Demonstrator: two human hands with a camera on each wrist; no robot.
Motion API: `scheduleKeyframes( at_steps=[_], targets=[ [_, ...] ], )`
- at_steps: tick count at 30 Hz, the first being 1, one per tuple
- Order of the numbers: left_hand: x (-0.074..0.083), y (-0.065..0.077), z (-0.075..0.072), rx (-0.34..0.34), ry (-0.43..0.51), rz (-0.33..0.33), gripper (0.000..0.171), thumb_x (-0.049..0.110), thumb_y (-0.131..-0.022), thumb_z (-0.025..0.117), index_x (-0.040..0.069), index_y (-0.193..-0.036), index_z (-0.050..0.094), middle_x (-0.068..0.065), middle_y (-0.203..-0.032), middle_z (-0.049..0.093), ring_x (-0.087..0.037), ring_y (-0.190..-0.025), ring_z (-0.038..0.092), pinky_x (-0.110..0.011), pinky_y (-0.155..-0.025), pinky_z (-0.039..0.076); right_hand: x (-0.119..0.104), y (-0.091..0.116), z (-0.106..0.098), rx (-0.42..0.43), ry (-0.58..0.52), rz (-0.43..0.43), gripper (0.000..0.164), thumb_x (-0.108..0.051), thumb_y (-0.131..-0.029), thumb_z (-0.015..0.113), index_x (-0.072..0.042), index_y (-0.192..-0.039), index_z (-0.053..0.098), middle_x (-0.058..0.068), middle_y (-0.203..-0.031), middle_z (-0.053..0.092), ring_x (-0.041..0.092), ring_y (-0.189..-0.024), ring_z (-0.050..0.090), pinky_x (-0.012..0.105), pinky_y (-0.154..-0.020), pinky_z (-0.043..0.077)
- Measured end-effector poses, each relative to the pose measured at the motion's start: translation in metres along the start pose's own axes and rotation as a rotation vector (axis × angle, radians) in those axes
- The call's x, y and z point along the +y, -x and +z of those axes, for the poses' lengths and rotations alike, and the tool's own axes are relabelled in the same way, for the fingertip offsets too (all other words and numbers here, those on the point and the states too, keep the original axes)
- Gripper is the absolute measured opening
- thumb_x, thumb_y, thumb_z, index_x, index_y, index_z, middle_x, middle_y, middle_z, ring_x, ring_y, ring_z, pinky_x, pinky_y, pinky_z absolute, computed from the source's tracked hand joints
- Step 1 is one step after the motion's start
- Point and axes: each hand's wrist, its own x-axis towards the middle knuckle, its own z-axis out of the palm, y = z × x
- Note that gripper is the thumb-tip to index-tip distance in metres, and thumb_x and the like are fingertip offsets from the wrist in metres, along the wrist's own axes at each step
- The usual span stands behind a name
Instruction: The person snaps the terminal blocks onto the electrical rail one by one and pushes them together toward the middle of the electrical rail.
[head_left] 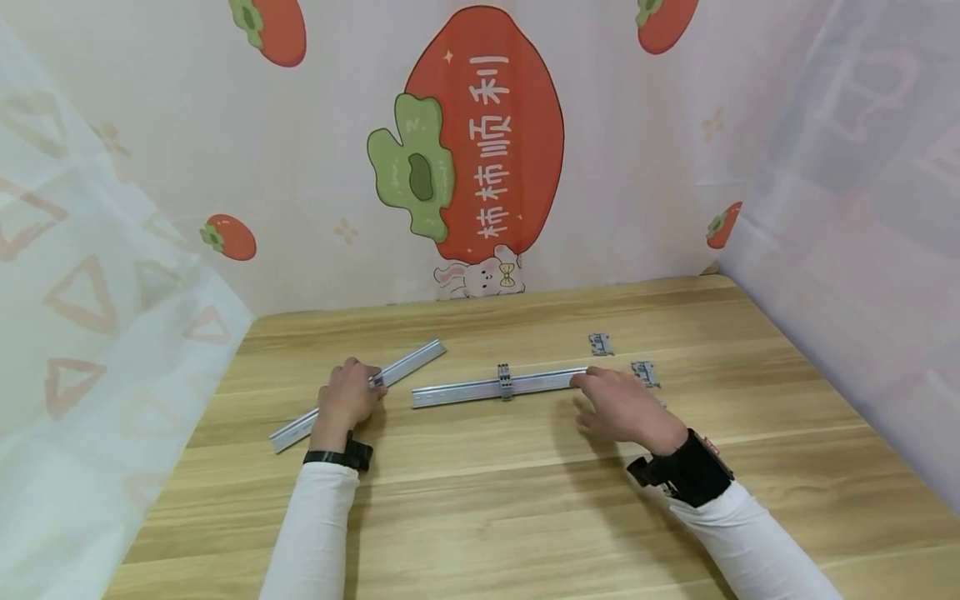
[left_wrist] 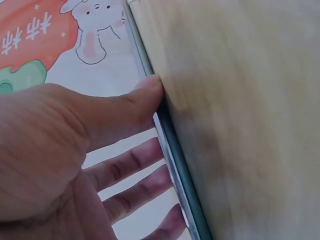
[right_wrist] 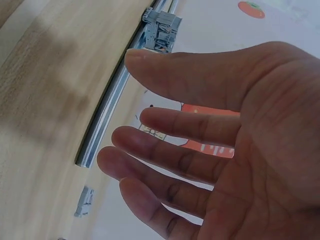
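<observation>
A metal DIN rail (head_left: 416, 361) lies slantwise on the left of the table. My left hand (head_left: 348, 400) pinches it about midway; in the left wrist view the thumb is on one edge of the rail (left_wrist: 181, 172) and the fingers are on the far side. A dark spot shows at the fingertips, too small to tell. A second DIN rail (head_left: 457, 393) lies to its right, with a small group of grey terminal blocks (head_left: 506, 382) across its middle. Over that rail's right end, my right hand (head_left: 618, 404) has loosely extended fingers and nothing in its grasp.
Loose grey terminal blocks (head_left: 600, 344) lie on the wooden table (head_left: 480, 500) behind and beside my right hand, one partly hidden by it. A printed cloth (head_left: 330, 150) hangs along the table's back edge, and pale cloths (head_left: 847, 217) stand at both sides.
</observation>
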Motion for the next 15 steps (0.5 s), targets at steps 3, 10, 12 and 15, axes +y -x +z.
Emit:
scheduleKeyframes(
  at_steps=[3, 10, 12, 15],
  targets=[
    [0.0001, 0.0011, -0.0015, 0.004, 0.009, -0.003, 0.037, 0.017, -0.099, 0.066, 0.0, -0.132, 0.065, -0.024, -0.128, 0.054, -0.045, -0.116, 0.049, -0.068, -0.089, 0.041, -0.0005, 0.0007, -0.0019, -0.003, -0.026, 0.003, 0.041, -0.014, -0.088, 0.078, 0.001, -0.124, 0.065, 0.015, -0.113, 0.067, 0.028, -0.093, 0.065, 0.046, -0.078, 0.052],
    [0.0009, 0.0032, -0.0045, -0.01, 0.009, 0.001, 0.037, 0.015, -0.101, 0.063, 0.0, -0.134, 0.062, -0.027, -0.131, 0.052, -0.049, -0.121, 0.047, -0.074, -0.091, 0.038, -0.0002, 0.0007, -0.0065, -0.019, -0.037, 0.029, 0.042, -0.016, -0.089, 0.078, 0.0, -0.125, 0.065, 0.015, -0.117, 0.067, 0.018, -0.08, 0.06, 0.043, -0.076, 0.052],
    [0.001, 0.004, -0.0057, -0.014, 0.01, -0.002, 0.037, 0.015, -0.101, 0.062, -0.001, -0.134, 0.062, -0.028, -0.13, 0.051, -0.05, -0.12, 0.047, -0.075, -0.091, 0.037, 0.0003, 0.0006, -0.007, -0.019, -0.042, 0.035, 0.042, -0.016, -0.089, 0.078, 0.0, -0.125, 0.066, 0.015, -0.117, 0.067, 0.015, -0.076, 0.057, 0.042, -0.074, 0.052],
    [0.0005, 0.0054, -0.0076, -0.014, 0.016, -0.006, 0.035, 0.015, -0.102, 0.061, -0.001, -0.133, 0.062, -0.029, -0.128, 0.051, -0.049, -0.117, 0.047, -0.075, -0.089, 0.038, 0.0006, 0.001, -0.0076, -0.021, -0.042, 0.029, 0.042, -0.016, -0.089, 0.078, 0.0, -0.125, 0.066, 0.015, -0.116, 0.067, 0.014, -0.074, 0.055, 0.039, -0.072, 0.051]
  ],
)
